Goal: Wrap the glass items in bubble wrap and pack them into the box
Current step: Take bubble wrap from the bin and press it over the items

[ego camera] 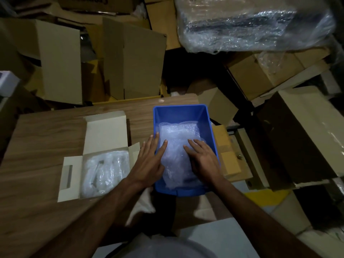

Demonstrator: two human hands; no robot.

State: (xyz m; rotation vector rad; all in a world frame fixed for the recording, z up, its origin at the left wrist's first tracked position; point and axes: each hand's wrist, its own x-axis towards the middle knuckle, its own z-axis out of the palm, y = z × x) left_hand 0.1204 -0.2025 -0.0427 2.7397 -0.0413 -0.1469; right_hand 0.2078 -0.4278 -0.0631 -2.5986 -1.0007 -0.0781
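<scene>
The wooden table (46,138) holds a blue bin (210,127) by its right edge. An open box (104,127) beside it already keeps wrapped things. Both hands, left hand (149,161) and right hand (202,159), lie flat with straight fingers (163,146), probably pressing the bubble wrap (176,138) bundle down inside the bin.

I see a heap of clear bubble wrap (177,149) lying in a blue plastic bin (179,111) that sits on the wooden table, filling most of the bin's floor; it looks crumpled, and I can't tell whether glass is bundled inside it. To the left of the bin, a pale cardboard box (96,155) lies flat on the table with its lid and side flaps folded open. Its compartment holds a wrapped bundle (105,171), cloudy white, with what may be long glass pieces inside, though the dim view leaves that unsure.
</scene>
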